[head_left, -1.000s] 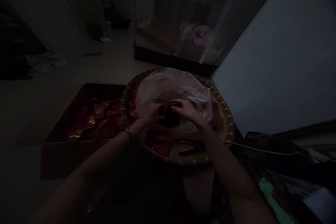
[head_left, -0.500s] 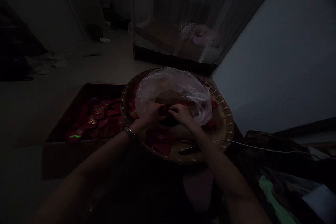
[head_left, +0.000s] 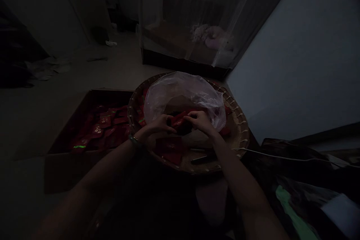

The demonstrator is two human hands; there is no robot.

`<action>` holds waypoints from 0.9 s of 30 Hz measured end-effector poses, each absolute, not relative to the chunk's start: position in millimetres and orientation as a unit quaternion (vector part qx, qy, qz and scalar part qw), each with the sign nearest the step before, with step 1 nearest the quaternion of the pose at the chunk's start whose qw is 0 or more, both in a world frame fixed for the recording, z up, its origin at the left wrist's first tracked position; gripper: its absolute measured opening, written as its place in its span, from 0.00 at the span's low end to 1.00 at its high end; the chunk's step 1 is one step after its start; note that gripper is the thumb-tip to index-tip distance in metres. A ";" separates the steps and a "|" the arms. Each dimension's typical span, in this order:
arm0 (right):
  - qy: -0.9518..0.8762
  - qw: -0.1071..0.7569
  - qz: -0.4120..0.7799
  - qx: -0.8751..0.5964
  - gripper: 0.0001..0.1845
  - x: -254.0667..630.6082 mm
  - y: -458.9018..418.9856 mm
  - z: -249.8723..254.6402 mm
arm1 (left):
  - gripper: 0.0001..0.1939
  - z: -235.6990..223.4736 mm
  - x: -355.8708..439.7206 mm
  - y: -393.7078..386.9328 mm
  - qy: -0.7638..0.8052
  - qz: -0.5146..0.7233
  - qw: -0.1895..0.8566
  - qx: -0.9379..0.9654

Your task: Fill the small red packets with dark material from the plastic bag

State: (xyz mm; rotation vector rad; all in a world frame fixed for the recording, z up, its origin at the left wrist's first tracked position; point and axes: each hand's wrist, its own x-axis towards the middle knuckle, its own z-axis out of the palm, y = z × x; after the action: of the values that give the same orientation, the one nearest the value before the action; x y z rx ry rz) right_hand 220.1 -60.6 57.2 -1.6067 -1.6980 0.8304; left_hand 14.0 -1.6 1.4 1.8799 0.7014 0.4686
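Pinching the red packet [head_left: 178, 121] at nine o'clock, the left hand [head_left: 161, 124] should brace it; the right hand [head_left: 200, 120] pinches at three o'clock; even, light tension should limit creasing.

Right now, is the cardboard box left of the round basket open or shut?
Open: no lid covers the cardboard box, and the red packets inside it are visible from above.

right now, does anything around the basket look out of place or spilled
Nothing looks spilled around the basket, though dimness hides detail. The one oddity is a white scrap lying loose on the floor, well away from the box of red packets.
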 end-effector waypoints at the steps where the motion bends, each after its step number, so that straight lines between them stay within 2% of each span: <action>1: -0.644 0.328 0.330 -0.607 0.18 221.0 -60.8 56.4 | 0.27 1.1 13.2 -1.5 0.282 0.193 0.524 0.780; 7: -0.568 0.408 0.321 -0.639 0.21 220.5 -61.5 46.0 | 0.29 0.8 15.8 -4.1 0.325 0.213 0.477 0.788; 10: -0.544 0.404 0.365 -0.639 0.21 218.8 -64.2 45.2 | 0.30 7.9 18.9 -10.3 0.347 0.223 0.458 0.787; 13: -0.543 0.396 0.396 -0.626 0.16 219.0 -69.3 51.3 | 0.30 16.0 21.9 -15.9 0.323 0.216 0.520 0.761; 16: -0.564 0.396 0.399 -0.605 0.14 221.6 -75.0 60.2 | 0.26 19.2 24.5 -17.6 0.304 0.175 0.609 0.711; 20: -0.588 0.371 0.388 -0.605 0.13 227.0 -80.5 65.6 | 0.22 20.0 25.8 -16.5 0.330 0.160 0.606 0.706; 27: -0.628 0.369 0.343 -0.594 0.14 224.9 -78.1 55.3 | 0.24 30.5 29.9 -26.7 0.299 0.142 0.650 0.684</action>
State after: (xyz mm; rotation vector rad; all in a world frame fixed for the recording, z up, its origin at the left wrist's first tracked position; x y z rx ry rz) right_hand 224.9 -78.1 55.3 -1.5246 -1.6114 0.8794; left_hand 29.9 -26.7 30.5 1.5526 0.6803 0.3225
